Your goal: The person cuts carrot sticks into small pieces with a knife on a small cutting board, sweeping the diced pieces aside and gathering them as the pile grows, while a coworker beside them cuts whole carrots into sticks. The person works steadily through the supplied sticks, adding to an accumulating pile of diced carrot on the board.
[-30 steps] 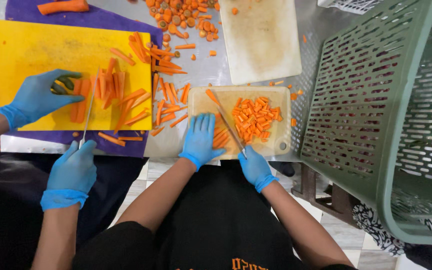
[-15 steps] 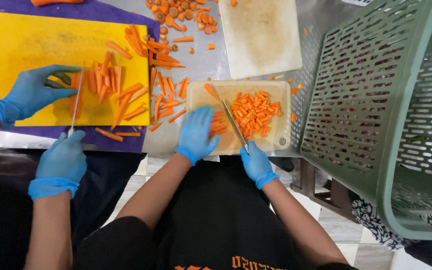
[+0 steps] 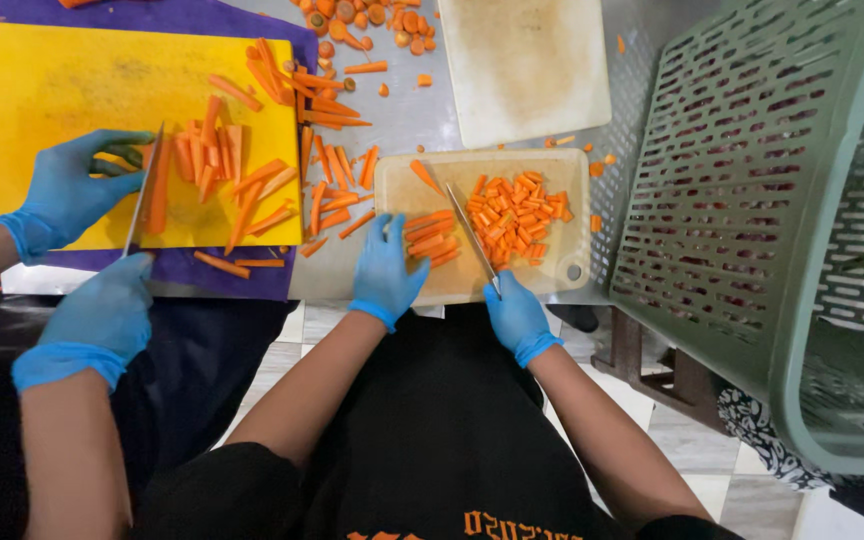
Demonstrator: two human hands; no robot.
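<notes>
Pinning carrot sticks [image 3: 430, 238] flat on the board [image 3: 482, 225], the left hand [image 3: 388, 268] spreads wide. The right hand [image 3: 515, 315] grips a knife [image 3: 472, 235]. The sticks look stiff, light and likely slippery, best held near their ends.

Your steel table [image 3: 407, 115] carries a pale cutting board [image 3: 397, 190] under both hands and a white board [image 3: 527, 65] beyond them. Left of your left hand [image 3: 388, 270] lies a purple mat [image 3: 192, 270]; loose carrot sticks [image 3: 337, 175] sit between.

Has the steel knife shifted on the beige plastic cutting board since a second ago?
Yes: steel knife slid right along beige cutting board, toward diced carrots.
</notes>
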